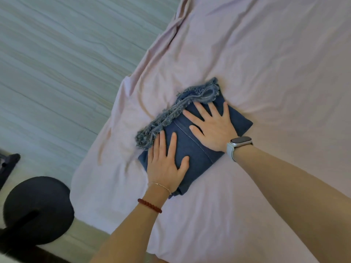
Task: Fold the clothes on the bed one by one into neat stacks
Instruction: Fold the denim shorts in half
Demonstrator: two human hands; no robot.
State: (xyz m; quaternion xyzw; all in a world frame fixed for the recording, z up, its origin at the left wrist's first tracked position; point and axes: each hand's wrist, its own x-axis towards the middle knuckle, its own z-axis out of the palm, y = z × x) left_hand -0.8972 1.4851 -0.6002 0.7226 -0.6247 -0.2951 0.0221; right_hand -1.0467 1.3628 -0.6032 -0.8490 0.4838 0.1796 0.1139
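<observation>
A folded pair of blue jeans [191, 147] with frayed hems lies on the pink bed sheet [266, 63], near the bed's left edge. The frayed hems run along the bundle's far left side. My left hand [167, 164] presses flat on the near left part of the jeans, fingers straight and spread. My right hand [212, 126] lies flat on the far right part, fingers spread too. A pale watch sits on my right wrist; a red bead bracelet and a thin chain circle my left.
The wrinkled sheet stretches wide to the right and far side of the jeans. Left of the bed is a pale wood-grain floor [57, 63]. A dark round object [38, 209] and another dark item [7, 168] sit at the lower left on the floor.
</observation>
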